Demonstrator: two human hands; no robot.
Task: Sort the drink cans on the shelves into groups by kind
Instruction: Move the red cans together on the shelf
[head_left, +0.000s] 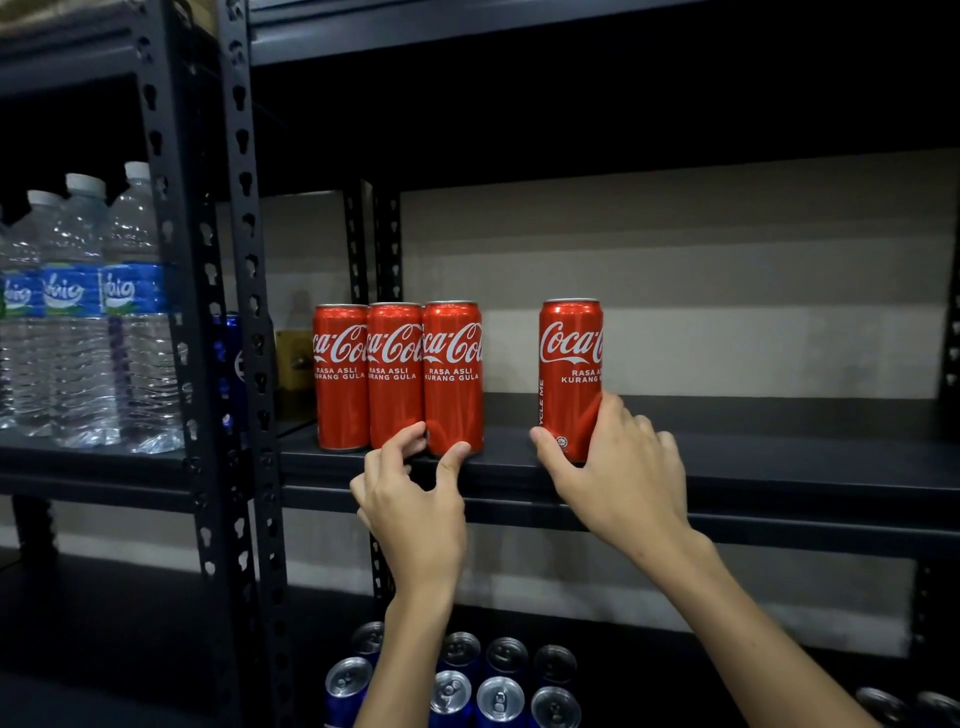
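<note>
Right hand (618, 467): grasps lone red can (570, 379) low, right of the row | Left hand (415, 499): fingers spread, tips touching three-can row (397, 376) | Technique: slide the can left along shelf (779, 467), upright, until touching the row, logo forward.

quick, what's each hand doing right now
Left hand: open, fingertips touching the third Coca-Cola can.
Right hand: closed around the separate Coca-Cola can.

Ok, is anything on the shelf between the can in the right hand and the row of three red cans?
Nothing visible. The shelf is bare between the held can in the right hand and the three-can row. The left hand touches only the row's nearest can, at its base.
</note>
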